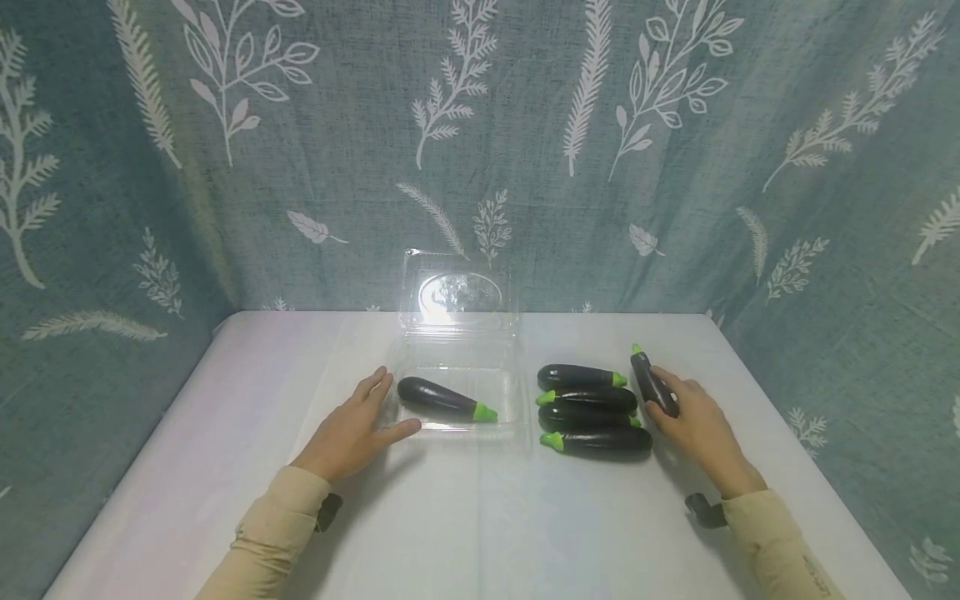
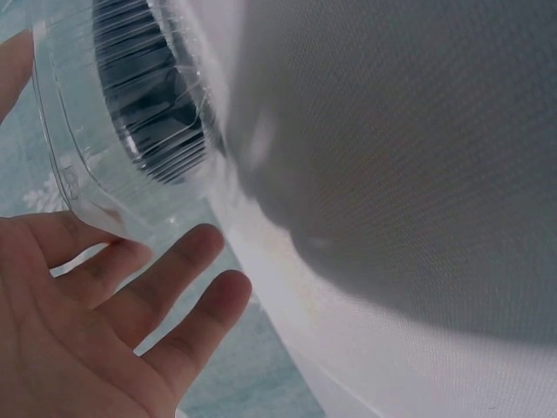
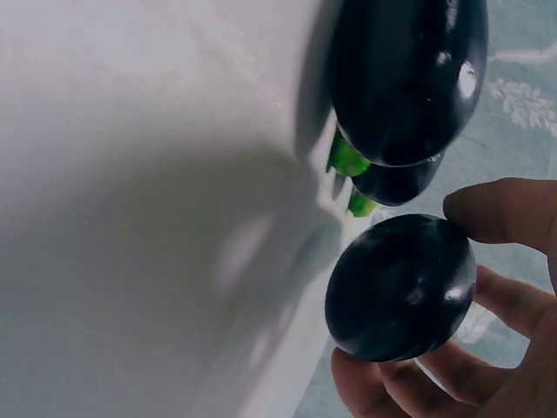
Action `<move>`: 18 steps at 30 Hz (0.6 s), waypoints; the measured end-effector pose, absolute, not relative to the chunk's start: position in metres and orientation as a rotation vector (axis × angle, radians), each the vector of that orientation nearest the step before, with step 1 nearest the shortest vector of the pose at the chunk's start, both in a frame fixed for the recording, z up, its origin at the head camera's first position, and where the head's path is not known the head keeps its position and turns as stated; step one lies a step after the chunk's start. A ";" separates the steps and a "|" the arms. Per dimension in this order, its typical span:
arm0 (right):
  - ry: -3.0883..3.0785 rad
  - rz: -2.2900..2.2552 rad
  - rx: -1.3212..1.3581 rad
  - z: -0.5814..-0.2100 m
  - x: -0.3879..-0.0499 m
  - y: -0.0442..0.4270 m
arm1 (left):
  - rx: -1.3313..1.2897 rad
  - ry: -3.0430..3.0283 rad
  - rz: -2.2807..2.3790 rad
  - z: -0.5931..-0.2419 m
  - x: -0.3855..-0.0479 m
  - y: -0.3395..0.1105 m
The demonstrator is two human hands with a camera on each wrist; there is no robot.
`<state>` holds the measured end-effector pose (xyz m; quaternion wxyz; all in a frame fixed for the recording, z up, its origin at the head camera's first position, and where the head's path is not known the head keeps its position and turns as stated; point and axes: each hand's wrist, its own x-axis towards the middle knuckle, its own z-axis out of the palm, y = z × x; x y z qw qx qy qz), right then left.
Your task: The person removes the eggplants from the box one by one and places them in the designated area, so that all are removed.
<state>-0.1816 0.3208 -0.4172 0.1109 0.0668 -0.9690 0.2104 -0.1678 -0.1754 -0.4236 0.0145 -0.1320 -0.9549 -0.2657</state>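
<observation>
In the head view, a clear plastic clamshell container (image 1: 480,383) stands with its lid (image 1: 460,292) raised at the back. One dark eggplant (image 1: 438,397) with a green stem lies inside. My left hand (image 1: 352,433) is at the container's left front corner, fingers spread and fairly straight; in the left wrist view, fingertips touch the clear rim (image 2: 52,144). On the right, my right hand (image 1: 697,421) grips another eggplant (image 1: 651,379) between thumb and fingers, its green end pointing away. The right wrist view shows that eggplant's rounded end (image 3: 400,287), seemingly raised off the table.
Several more eggplants lie side by side between the container and my right hand, the front eggplant (image 1: 600,442) closest to me. The white table (image 1: 480,517) meets a leaf-patterned curtain (image 1: 360,192) at the back and sides.
</observation>
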 end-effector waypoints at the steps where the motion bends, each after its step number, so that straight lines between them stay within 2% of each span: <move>1: -2.858 0.613 0.197 -0.418 -0.181 0.321 | -0.411 -2.972 -0.826 -0.424 -0.168 -0.175; 18: -3.025 0.576 0.165 -0.431 -0.181 0.323 | -0.414 -2.965 -0.833 -0.426 -0.168 -0.176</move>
